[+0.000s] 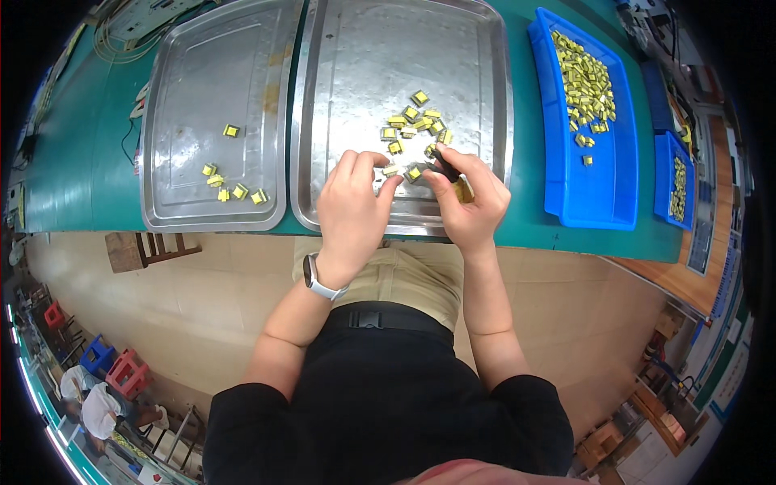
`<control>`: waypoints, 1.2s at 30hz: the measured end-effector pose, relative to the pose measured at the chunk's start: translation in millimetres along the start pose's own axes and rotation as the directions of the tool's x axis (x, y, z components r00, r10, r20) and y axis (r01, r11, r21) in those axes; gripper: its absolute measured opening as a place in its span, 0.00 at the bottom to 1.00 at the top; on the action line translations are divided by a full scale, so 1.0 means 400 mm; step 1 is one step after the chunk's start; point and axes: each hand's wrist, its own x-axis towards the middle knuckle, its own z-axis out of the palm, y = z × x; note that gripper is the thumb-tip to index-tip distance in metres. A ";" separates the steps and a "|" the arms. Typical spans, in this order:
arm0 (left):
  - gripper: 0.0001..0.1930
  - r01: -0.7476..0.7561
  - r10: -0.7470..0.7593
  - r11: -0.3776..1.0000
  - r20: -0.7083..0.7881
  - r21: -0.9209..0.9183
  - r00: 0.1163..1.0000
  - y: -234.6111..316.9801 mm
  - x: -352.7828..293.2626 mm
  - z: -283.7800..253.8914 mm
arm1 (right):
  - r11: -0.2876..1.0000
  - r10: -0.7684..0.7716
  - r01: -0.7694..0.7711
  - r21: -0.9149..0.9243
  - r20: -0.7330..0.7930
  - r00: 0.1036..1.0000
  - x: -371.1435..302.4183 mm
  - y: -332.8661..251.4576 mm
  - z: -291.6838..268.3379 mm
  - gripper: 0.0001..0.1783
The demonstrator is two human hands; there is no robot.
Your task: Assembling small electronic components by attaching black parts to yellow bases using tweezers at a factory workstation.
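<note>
Small yellow-taped transformers (411, 113) lie in a loose cluster on the middle metal tray (388, 48). My left hand (353, 198) is at the tray's near edge, thumb and forefinger closed around one small yellow transformer (391, 170). Facing it, my right hand (475, 198) grips a slim black tool (445, 166) between thumb and fingers; its exact kind is hard to make out. Another transformer (415, 173) sits between the two hands, close to the right thumb. Something yellowish shows under the right palm, partly hidden.
To the left, a second metal tray (214, 73) bears several transformers (240, 191). On the right, a blue bin (602, 178) holds a heap of them (584, 77), with a smaller blue bin (679, 182) beyond. The green table's (81, 162) front edge runs just before me. Other people sit far behind, lower left.
</note>
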 end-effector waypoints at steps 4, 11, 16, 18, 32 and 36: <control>0.13 0.081 -0.073 0.992 0.091 -0.093 0.993 0.003 0.012 -0.020 | 1.000 0.011 -0.011 0.015 0.008 1.000 -0.004 0.002 -0.001 0.16; 0.14 0.174 0.121 0.641 0.322 -0.747 0.939 -0.055 0.033 -0.045 | 0.981 -0.195 0.193 0.024 0.175 0.965 0.005 0.007 0.001 0.16; 0.14 0.440 0.063 0.437 0.515 -0.784 0.855 -0.050 0.043 -0.076 | 0.982 -0.189 0.189 0.014 0.151 0.970 0.003 0.008 0.014 0.17; 0.16 0.329 0.120 0.499 0.439 -0.802 0.890 -0.057 0.044 -0.078 | 0.981 -0.190 0.195 -0.015 0.158 0.969 0.004 0.005 0.014 0.16; 0.15 0.261 0.111 0.494 0.358 -0.829 0.927 -0.068 0.041 -0.073 | 0.979 -0.175 0.190 -0.074 0.178 0.968 0.007 0.002 0.014 0.13; 0.15 0.242 0.126 0.521 0.354 -0.819 0.927 -0.075 0.041 -0.071 | 0.975 -0.185 0.203 -0.084 0.187 0.965 0.009 -0.001 0.016 0.13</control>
